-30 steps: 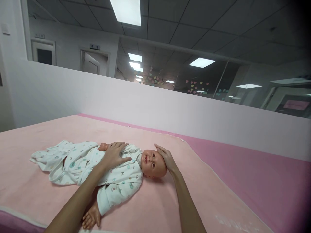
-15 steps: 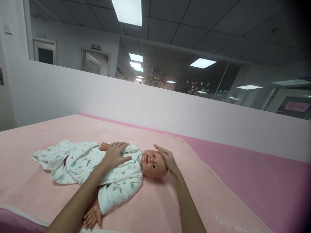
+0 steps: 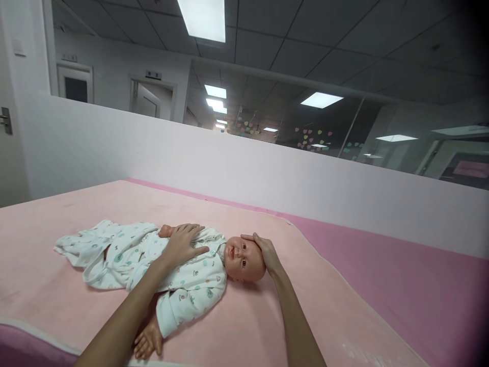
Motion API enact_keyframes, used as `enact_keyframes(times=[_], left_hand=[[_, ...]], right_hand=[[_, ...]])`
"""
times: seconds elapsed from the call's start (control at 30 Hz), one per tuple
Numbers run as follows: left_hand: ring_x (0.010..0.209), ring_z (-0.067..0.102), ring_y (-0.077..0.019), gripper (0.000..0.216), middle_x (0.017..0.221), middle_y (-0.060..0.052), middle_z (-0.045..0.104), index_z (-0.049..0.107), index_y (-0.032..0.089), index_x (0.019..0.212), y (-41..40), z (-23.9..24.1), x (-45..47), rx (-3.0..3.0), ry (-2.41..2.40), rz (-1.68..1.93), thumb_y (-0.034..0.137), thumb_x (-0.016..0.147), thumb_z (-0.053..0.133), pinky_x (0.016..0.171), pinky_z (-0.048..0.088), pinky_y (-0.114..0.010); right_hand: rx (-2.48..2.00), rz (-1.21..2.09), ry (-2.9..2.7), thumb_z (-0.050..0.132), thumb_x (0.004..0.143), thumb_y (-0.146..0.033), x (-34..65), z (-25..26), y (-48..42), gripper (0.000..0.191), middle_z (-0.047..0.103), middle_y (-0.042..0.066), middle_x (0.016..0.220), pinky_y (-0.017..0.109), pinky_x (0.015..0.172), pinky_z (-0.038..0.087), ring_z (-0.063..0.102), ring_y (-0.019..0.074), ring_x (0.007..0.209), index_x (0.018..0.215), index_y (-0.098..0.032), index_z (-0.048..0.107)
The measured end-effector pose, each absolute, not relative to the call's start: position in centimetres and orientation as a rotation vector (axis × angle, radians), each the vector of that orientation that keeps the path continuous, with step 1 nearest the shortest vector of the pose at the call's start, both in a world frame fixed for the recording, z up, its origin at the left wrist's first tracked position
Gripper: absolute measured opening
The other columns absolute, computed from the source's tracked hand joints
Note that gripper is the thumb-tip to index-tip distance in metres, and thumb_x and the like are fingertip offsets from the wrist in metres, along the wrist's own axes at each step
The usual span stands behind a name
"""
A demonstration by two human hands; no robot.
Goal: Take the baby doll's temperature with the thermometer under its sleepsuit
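Note:
A baby doll (image 3: 196, 278) in a white printed outfit lies on its back across a pink mat, its head to the right and legs to the left. My left hand (image 3: 184, 246) rests flat on the doll's chest with the fingers spread. Against the top of the doll's head (image 3: 242, 261) lies my right hand (image 3: 268, 252), its fingers curved over the far side of the forehead; it touches without gripping. The doll's near hand (image 3: 148, 340) shows beside my left forearm, and its far hand (image 3: 165, 231) sticks out beyond my left wrist.
The pink mat (image 3: 244, 326) covers a darker pink padded surface (image 3: 382, 250), which shows at the right. Behind it runs a low white wall (image 3: 244, 168) with glass above. A door with a handle (image 3: 5, 121) stands at the far left.
My right hand's fingers have closed in on the doll's head and shifted slightly, lying nearer its forehead. My left hand stays on the chest. The view has shifted slightly.

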State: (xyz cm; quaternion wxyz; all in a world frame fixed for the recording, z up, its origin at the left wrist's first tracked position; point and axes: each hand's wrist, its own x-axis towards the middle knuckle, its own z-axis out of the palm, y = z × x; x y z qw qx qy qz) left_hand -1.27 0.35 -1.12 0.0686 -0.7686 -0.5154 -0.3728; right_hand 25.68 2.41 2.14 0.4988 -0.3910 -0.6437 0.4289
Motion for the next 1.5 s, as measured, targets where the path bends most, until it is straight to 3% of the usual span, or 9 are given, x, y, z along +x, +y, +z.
enact_keyframes(times=[0.6, 0.83, 0.9, 1.03, 1.17, 1.23, 1.37, 1.5], left_hand=[[0.108, 0.045, -0.0246, 0.055, 0.117, -0.003, 0.054, 0.049, 0.027, 0.118, 0.3, -1.2, -1.3, -2.32, -1.551, -1.111, 0.058, 0.073, 0.052, 0.094, 0.033, -0.039], [0.11, 0.043, -0.0262, 0.061, 0.121, -0.004, 0.051, 0.047, 0.031, 0.122, 0.4, -1.1, -1.6, -2.387, -1.536, -1.09, 0.057, 0.068, 0.058, 0.096, 0.03, -0.042], [0.113, 0.041, -0.0268, 0.058, 0.125, -0.002, 0.048, 0.047, 0.036, 0.122, 0.1, -0.8, -1.7, -2.453, -1.529, -1.059, 0.055, 0.069, 0.059, 0.097, 0.029, -0.044], [0.121, 0.031, -0.0302, 0.034, 0.134, 0.004, 0.039, 0.062, 0.041, 0.102, -0.5, -0.2, -2.0, -2.621, -1.537, -1.001, 0.054, 0.071, 0.057, 0.1, 0.023, -0.048], [0.126, 0.024, -0.0322, 0.03, 0.139, 0.007, 0.033, 0.068, 0.04, 0.09, -0.7, 0.1, -2.1, -2.735, -1.557, -1.002, 0.058, 0.068, 0.058, 0.103, 0.017, -0.052], [0.126, 0.023, -0.0316, 0.03, 0.138, 0.007, 0.034, 0.068, 0.039, 0.09, -0.7, 0.1, -2.1, -2.742, -1.574, -1.03, 0.057, 0.069, 0.058, 0.103, 0.015, -0.052], [0.126, 0.026, -0.0296, 0.028, 0.135, 0.006, 0.04, 0.069, 0.036, 0.086, -0.5, -0.1, -2.0, -2.705, -1.62, -1.16, 0.055, 0.075, 0.051, 0.104, 0.015, -0.054], [0.127, 0.029, -0.0271, 0.031, 0.13, 0.004, 0.047, 0.07, 0.032, 0.083, 0.0, -0.2, -2.2, -2.66, -1.738, -1.366, 0.053, 0.079, 0.047, 0.104, 0.024, -0.05]], right_hand=[[-0.981, 1.001, -1.555, 0.059, 0.068, -0.055, 25.6, 2.1, 2.3, 0.045, 0.066, 0.01, 0.1, 0.039, 0.093, 0.04, 0.058, 0.0257, 0.099, 0.084, -0.015, 0.071], [-0.971, 0.904, -1.539, 0.062, 0.069, -0.049, 25.9, 1.9, 2.8, 0.045, 0.054, 0.004, 0.123, 0.037, 0.094, 0.04, 0.051, 0.0225, 0.11, 0.108, -0.026, 0.061], [-0.957, 0.918, -1.548, 0.062, 0.069, -0.049, 25.8, 1.9, 2.6, 0.043, 0.056, 0.005, 0.12, 0.038, 0.095, 0.039, 0.051, 0.0233, 0.111, 0.104, -0.024, 0.064], [-0.956, 0.995, -1.585, 0.059, 0.071, -0.05, 25.6, 2.1, 2.2, 0.038, 0.066, 0.009, 0.102, 0.039, 0.094, 0.04, 0.056, 0.025, 0.103, 0.083, -0.016, 0.071], [-0.929, 0.938, -1.539, 0.063, 0.068, -0.047, 25.5, 2.2, 2.1, 0.038, 0.062, 0.006, 0.111, 0.039, 0.095, 0.039, 0.055, 0.0228, 0.105, 0.096, -0.022, 0.067], [-0.924, 0.926, -1.536, 0.064, 0.067, -0.046, 25.5, 2.3, 2.1, 0.039, 0.061, 0.006, 0.112, 0.039, 0.095, 0.04, 0.055, 0.0224, 0.105, 0.098, -0.022, 0.066], [-0.978, 0.958, -1.567, 0.063, 0.067, -0.047, 25.4, 2.2, 2.2, 0.035, 0.067, 0.008, 0.099, 0.038, 0.093, 0.042, 0.057, 0.0242, 0.101, 0.083, -0.017, 0.07], [-0.928, 0.871, -1.502, 0.064, 0.066, -0.042, 25.5, 1.7, 2.9, 0.037, 0.066, 0.008, 0.101, 0.039, 0.089, 0.044, 0.059, 0.0234, 0.098, 0.094, -0.018, 0.067]])
